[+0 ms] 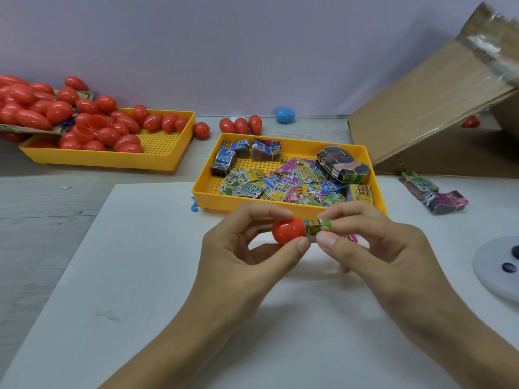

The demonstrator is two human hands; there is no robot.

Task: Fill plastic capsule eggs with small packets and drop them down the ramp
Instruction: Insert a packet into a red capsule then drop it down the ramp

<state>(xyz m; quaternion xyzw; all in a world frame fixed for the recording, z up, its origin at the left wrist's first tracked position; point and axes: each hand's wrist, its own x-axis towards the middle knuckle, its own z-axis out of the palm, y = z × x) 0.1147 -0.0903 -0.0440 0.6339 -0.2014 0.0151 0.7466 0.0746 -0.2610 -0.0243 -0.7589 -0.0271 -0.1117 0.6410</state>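
While the left hand (247, 248) pinches a red capsule half (288, 231) above the white sheet (140, 276), the right hand (373, 245) pinches a rolled green packet (317, 227) poking into its open end, between both hands.

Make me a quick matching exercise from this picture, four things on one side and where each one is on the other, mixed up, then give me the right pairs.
Things:
1. Blue egg
2. Red egg half
3. Loose packets
4. Cardboard ramp

Places:
A. In the yellow tray nearest the hands
B. Leaning at the far right
C. By the back wall, beyond the trays
D. Held in the left hand, with a green packet held by the right hand sticking out of it

Pairs: 1-C, 2-D, 3-A, 4-B
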